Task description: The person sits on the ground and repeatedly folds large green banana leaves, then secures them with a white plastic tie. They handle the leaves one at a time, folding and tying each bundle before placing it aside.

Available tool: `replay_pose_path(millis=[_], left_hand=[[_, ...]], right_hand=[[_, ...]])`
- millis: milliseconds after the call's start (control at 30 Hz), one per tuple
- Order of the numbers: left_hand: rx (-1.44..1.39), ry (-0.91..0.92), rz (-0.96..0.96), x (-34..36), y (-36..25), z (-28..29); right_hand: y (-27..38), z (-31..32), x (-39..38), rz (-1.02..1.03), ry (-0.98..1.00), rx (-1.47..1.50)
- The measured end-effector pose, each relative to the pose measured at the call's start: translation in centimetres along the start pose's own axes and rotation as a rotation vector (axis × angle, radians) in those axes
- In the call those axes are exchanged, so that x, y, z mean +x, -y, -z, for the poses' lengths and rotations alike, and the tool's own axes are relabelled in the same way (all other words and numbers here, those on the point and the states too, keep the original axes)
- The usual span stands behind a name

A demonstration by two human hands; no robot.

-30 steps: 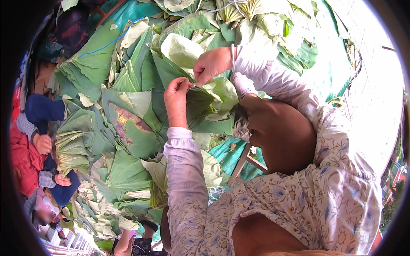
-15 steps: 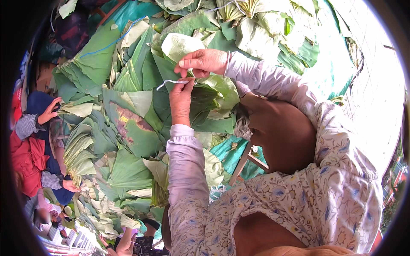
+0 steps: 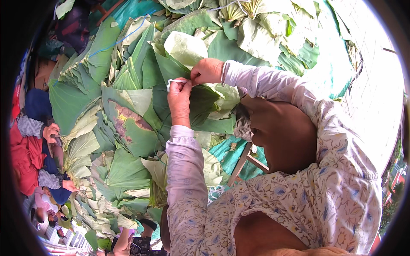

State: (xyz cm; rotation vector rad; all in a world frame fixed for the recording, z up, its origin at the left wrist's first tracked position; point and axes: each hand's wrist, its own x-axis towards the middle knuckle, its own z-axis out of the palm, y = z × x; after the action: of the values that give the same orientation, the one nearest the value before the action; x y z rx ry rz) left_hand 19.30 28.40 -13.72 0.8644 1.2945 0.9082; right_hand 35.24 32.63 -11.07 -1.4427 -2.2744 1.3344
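Above a bundle of folded green lotus leaves [image 3: 204, 103], my two hands meet at a thin white string [image 3: 177, 80]. My left hand [image 3: 179, 102] pinches the string between thumb and fingers, with a short length lying across the fingertips. My right hand [image 3: 208, 70], fingers curled and pressed together, grips the string just to the right; its fingertips are partly hidden. A pale leaf [image 3: 184, 48] stands up just beyond my hands. The part of the bundle beneath my fingers is covered.
Piled lotus leaves [image 3: 128, 170] spread around me, one with a brown patch [image 3: 128, 119]. A blue string [image 3: 117, 42] lies on the far-left leaves. At the left, a co-worker's hand [image 3: 51, 132] is beside a large green leaf [image 3: 68, 102]. A wooden frame [image 3: 240, 164] stands on green sheeting near my knee.
My right hand has come down and closed beside my left fingertips. The string's loose end has drawn in closer to my left hand. At the left, a large leaf now lies by the co-worker's hand.
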Motion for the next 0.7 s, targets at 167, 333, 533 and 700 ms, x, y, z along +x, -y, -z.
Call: replay_pose_path(millis=[167, 333, 533, 700], left_hand=[[-0.003, -0.027, -0.016, 0.2, 0.4, 0.0], [0.141, 0.035, -0.077, -0.2, 0.0, -0.4], [0.56, -0.025, -0.282, -1.0, -1.1, -1.2], [0.667, -0.137, -0.373, -0.6, -0.6, -1.0]], right_hand=[[-0.2, -0.5, 0.3, -0.069, 0.026, 0.052], [-1.1, -0.8, 0.8, -0.17, 0.066, 0.168], [-1.0, -0.5, 0.7, -0.146, 0.081, 0.116], [-0.7, -0.7, 0.3, 0.052, -0.029, 0.024]])
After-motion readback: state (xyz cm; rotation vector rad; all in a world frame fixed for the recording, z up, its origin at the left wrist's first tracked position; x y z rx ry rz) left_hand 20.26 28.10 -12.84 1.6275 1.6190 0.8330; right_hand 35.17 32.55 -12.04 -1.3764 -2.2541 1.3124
